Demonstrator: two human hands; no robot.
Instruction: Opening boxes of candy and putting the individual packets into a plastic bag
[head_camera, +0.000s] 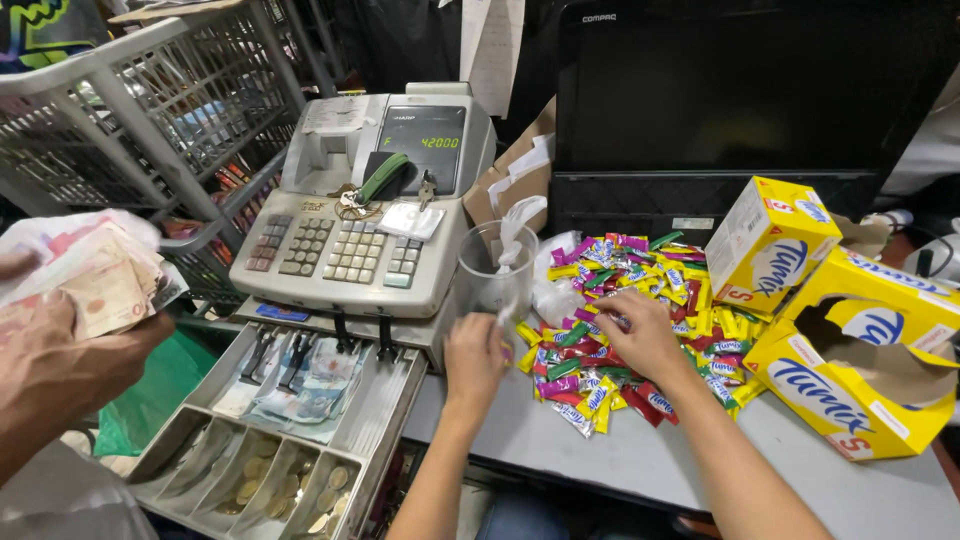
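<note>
Candies (625, 335) in bright wrappers are lying in a loose heap on the grey counter (640, 460), between a clear plastic jar (497, 272) and two torn yellow cartons (850, 340). In the head view, the right hand (640, 335) is resting on top of the heap, fingers spread and curled down into the wrappers; whether it has any pinched I cannot tell. The left hand (475, 362) is sitting at the jar's foot, fingers bent and blurred, so its grip is unclear too, though something pale is showing near the fingertips. The jar is looking almost bare apart from a white plastic bag (515, 225) hanging over its rim, so I judge the sorting is barely begun, with nearly the whole heap left. To the left, a cash register (350, 230) is standing with its drawer (270, 430) open, and another person's hand (60, 350) is holding banknotes (100, 275).
</note>
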